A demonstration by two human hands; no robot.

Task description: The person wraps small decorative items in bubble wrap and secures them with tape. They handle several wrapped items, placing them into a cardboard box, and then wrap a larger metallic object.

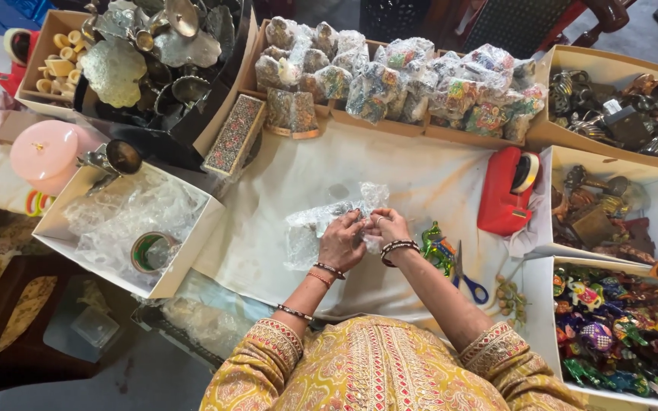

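My left hand (342,242) and my right hand (388,226) meet over the middle of the white cloth (298,183), both gripping a sheet of clear bubble wrap (321,221) bundled around something hidden inside. The wrap trails off to the left of my hands. Bangles circle both wrists. Just right of my right wrist lies a small green painted figurine (437,247), beside blue-handled scissors (464,278).
A red tape dispenser (506,190) stands to the right. White boxes at right hold metal items (599,213) and coloured figurines (618,327). A left box (70,228) holds bubble wrap and a tape roll (148,251). Bagged items (397,84) line the back.
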